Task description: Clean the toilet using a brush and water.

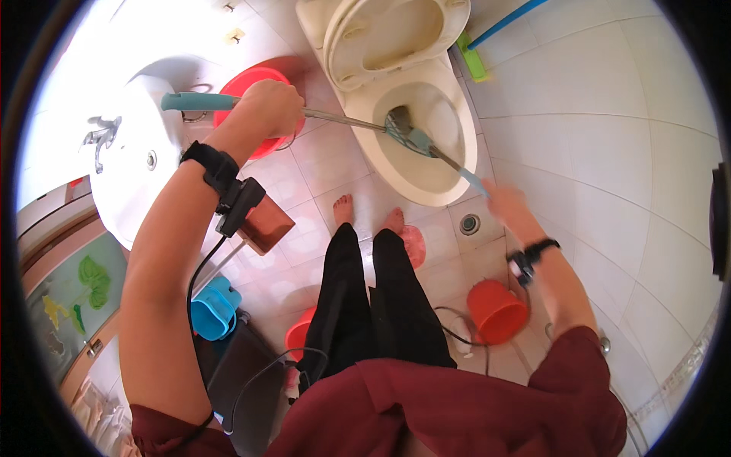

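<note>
My left hand (273,109) is closed round the metal shaft of a long tool with a teal handle (200,101), which reaches right to a teal mop head or brush head (401,121) over the toilet bowl (454,183). My right hand (505,205) grips the light blue handle end (473,180) of a second, shorter-looking tool. Its teal head (420,140) meets the first tool's head over the bowl; the exact kind of each head cannot be told. The toilet lid and seat (400,28) stand raised.
A white washbasin (134,171) and a red basin (251,77) are at the left. A pink-brown dustpan (268,225), a blue bucket (214,311) and a red bucket (497,311) stand on the tiled floor. A floor drain (470,224) lies near the toilet; a green squeegee-like tool (473,60) leans behind.
</note>
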The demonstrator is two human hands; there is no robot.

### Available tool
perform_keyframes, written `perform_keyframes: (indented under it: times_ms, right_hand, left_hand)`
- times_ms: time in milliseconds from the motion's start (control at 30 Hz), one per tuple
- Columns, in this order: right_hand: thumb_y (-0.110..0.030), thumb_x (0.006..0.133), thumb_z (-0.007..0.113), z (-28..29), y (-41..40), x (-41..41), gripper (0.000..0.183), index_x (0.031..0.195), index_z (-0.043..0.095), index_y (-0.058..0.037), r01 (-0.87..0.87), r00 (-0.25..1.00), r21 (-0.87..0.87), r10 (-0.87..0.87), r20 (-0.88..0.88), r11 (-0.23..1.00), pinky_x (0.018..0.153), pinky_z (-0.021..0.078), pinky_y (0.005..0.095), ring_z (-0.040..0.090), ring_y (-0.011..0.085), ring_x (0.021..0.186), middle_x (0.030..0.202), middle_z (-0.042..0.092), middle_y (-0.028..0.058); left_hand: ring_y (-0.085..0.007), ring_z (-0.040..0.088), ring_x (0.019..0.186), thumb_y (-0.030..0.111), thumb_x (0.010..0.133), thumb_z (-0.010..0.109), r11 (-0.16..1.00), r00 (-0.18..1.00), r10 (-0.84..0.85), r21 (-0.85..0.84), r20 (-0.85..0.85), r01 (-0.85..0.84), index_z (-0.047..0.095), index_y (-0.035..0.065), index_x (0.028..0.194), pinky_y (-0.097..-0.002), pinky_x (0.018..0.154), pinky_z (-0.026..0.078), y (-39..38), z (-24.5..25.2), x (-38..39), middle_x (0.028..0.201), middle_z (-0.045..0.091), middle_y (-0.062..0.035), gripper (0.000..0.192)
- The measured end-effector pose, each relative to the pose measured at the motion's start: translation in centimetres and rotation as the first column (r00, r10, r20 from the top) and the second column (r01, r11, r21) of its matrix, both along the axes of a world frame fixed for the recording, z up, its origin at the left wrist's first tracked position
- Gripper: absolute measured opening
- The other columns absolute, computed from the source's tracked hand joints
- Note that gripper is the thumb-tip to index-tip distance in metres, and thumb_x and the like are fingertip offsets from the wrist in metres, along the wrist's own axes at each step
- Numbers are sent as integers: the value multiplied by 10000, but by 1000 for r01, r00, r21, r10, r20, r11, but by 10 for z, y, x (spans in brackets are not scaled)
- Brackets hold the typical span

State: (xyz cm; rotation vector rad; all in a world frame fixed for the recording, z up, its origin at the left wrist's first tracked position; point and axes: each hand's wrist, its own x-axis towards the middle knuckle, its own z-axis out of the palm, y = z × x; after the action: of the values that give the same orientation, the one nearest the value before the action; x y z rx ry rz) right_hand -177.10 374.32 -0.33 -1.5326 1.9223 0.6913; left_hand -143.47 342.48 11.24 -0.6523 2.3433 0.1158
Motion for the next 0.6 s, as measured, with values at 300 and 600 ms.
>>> perform_keyframes:
  times_ms: [300,600]
  right_hand:
    - [-174,844,443,-11,1,37,335,1176,486,-156,16,999,-159,-11,32,987,591,471,472,605,339,684,748,616,130]
    - [-144,867,398,94,24,8,358,1217,472,-137,-59,988,81,69,-138,995,575,482,434,627,312,690,754,633,145]
  left_hand:
    - [-286,616,736,243,829,487,999,999,-33,-31,22,34,652,58,785,-403,664,481,1,-2,-1,744,634,-107,252]
    - [-296,619,731,242,805,521,999,999,43,-19,-29,-44,658,53,767,-406,652,488,2,-6,12,739,636,-121,237]
